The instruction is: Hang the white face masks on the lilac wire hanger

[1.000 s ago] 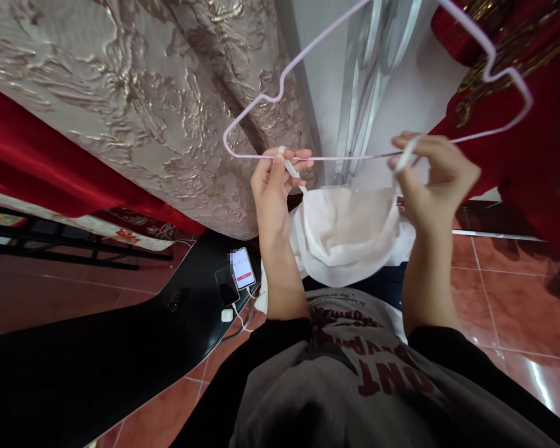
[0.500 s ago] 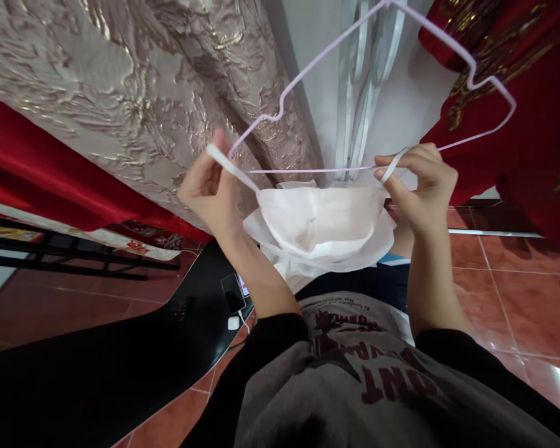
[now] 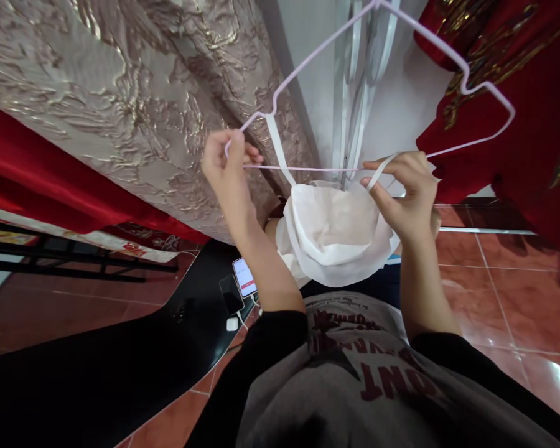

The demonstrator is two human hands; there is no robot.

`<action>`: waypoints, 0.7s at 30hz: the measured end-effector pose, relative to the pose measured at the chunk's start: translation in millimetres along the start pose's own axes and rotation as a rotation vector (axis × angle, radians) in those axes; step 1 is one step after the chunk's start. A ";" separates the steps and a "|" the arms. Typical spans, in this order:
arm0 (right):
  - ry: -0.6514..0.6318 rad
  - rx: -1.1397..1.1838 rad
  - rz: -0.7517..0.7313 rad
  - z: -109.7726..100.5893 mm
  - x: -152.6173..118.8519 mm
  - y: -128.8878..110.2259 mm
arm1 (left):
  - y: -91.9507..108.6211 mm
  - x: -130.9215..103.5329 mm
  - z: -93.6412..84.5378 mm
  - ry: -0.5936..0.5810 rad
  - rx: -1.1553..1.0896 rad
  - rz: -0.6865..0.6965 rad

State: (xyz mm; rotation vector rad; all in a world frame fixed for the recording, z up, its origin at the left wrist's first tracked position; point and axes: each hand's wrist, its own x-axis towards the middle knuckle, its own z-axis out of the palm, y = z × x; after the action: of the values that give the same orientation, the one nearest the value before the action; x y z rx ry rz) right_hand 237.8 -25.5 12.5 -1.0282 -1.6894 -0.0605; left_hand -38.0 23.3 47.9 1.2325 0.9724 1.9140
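In the head view, a lilac wire clothes hanger point(image 3: 317, 168) is held up in front of the person, its hook beyond the top edge. The left hand point(image 3: 228, 158) pinches its rounded left corner between thumb and fingers. Just inside that corner, the left strap point(image 3: 280, 150) of a white garment point(image 3: 338, 227) sits over the hanger's left notch and runs down across the lower bar.

The garment hangs below the bar, above the person's lap, its neckline gaping and a sheer layer around it. The right hand point(image 3: 404, 193) has thumb and forefinger brought close together at the lower bar, with the right strap point(image 3: 382, 169) stretched over them, short of the right notch; whether the tips press on the bar I cannot tell.

To the left, a glossy black bench point(image 3: 121, 348) carries a lit smartphone point(image 3: 245, 278), a dark smartphone point(image 3: 232, 294) just beside it and a small white block point(image 3: 232, 324). Embossed champagne fabric point(image 3: 135, 93) hangs behind the left hand, gold-embroidered red cloth point(image 3: 518, 118) beyond the right. Red floor tiles point(image 3: 532, 298) show below.
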 end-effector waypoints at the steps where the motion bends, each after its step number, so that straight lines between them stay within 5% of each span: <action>1: -0.002 -0.025 0.017 1.1 -0.2 -2.0 | -10.0 -11.0 0.9 0.054 -0.086 -0.063; 3: -0.001 -0.058 0.036 3.5 -1.0 -5.1 | -26.4 -29.7 5.0 0.075 -0.168 -0.165; 6: 0.094 -0.011 -0.005 4.9 -5.1 1.3 | -41.3 -40.5 10.6 0.069 -0.140 -0.124; 11: 0.578 0.058 -0.058 -19.4 -11.9 50.0 | -52.5 -30.3 4.8 0.044 -0.088 0.092; 16: 0.392 0.037 -0.070 -64.3 4.4 88.1 | -57.1 -30.3 0.5 0.045 -0.024 0.117; 21: 0.262 0.170 0.036 -78.6 33.0 74.6 | -57.2 -28.9 -1.0 0.023 -0.108 0.115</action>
State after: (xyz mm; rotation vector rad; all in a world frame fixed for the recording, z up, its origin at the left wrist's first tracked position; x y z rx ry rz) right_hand 345.3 0.0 37.3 -0.8823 -1.4124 -0.0268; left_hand -21.7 28.3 -13.8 1.2292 0.8133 2.0455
